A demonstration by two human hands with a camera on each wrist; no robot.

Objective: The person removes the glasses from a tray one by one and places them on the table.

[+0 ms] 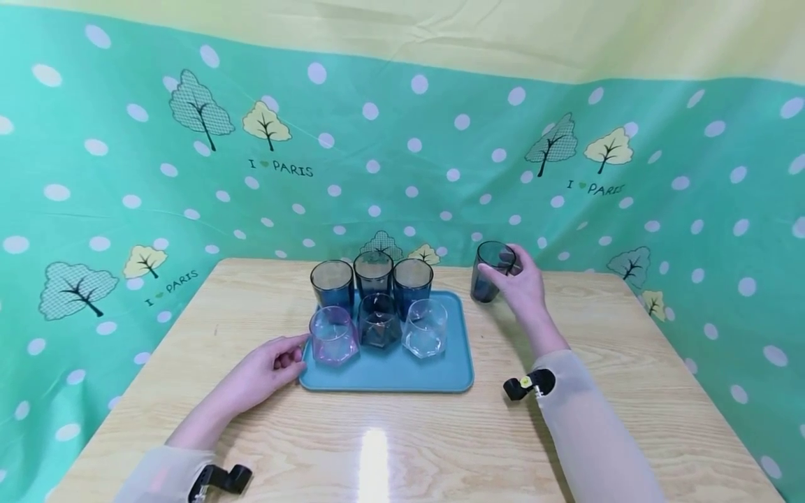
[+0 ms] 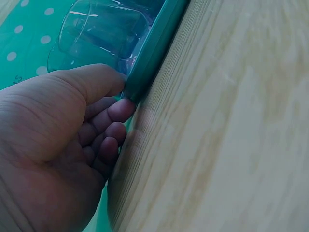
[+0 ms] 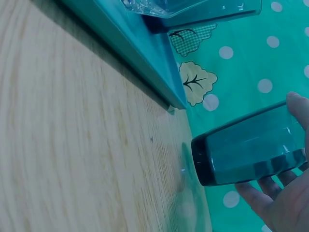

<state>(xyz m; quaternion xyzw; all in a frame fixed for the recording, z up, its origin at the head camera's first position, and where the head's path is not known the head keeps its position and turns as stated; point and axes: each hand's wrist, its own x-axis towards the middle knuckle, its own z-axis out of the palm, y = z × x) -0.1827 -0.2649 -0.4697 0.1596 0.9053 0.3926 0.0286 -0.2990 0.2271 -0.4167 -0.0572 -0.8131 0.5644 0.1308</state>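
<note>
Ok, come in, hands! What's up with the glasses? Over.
Right hand gripping tall glass, right of tray. Left hand pinching tray's left edge. Possibly in the way: six other glasses bunched on tray.

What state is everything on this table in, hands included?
Tray: right way up, loaded
Three tall glasses: upright on the tray
Purple-tinted short glass: upright, looks empty
Dark short glass: upright
Clear short glass: upright, looks empty
Held tall glass: mouth up, off the tray
Left hand: pinching the tray's edge
Right hand: gripping the held tall glass
</note>
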